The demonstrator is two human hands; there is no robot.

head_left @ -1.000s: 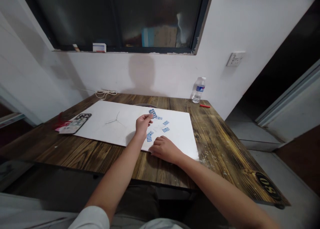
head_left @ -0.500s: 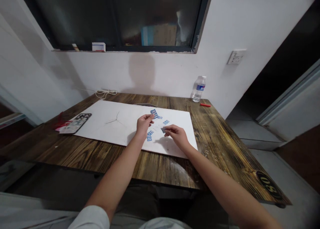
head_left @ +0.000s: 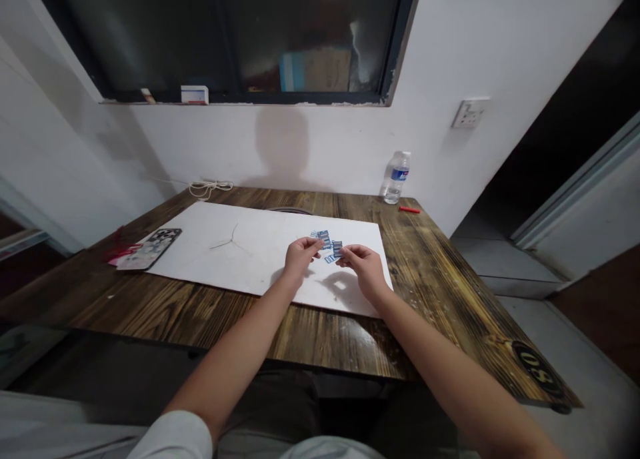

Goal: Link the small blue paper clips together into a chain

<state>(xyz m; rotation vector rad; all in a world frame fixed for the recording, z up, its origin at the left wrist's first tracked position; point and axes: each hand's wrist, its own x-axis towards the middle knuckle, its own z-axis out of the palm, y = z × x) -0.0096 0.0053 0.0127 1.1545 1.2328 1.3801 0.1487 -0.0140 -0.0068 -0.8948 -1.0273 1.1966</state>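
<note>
My left hand is closed in a pinch on a small flat blue-striped piece, held above a white board. Another small striped piece, darker and slatted, is pinched in my right hand. The two pieces are close side by side; whether they touch, I cannot tell. Just behind and below them lie similar blue-outlined pieces on the board, partly covered by my hands. Their exact kind is too small to make out.
A thin three-armed wire or line is on the board's left half. At its left edge rests a patterned phone-like case beside something red. Toward the back stand a water bottle, a red pen-like stick and a coiled white cable.
Both hands have come closer together, my left one moving right and toward me. The pieces they hold are now nearly side by side. My view has shifted slightly.
</note>
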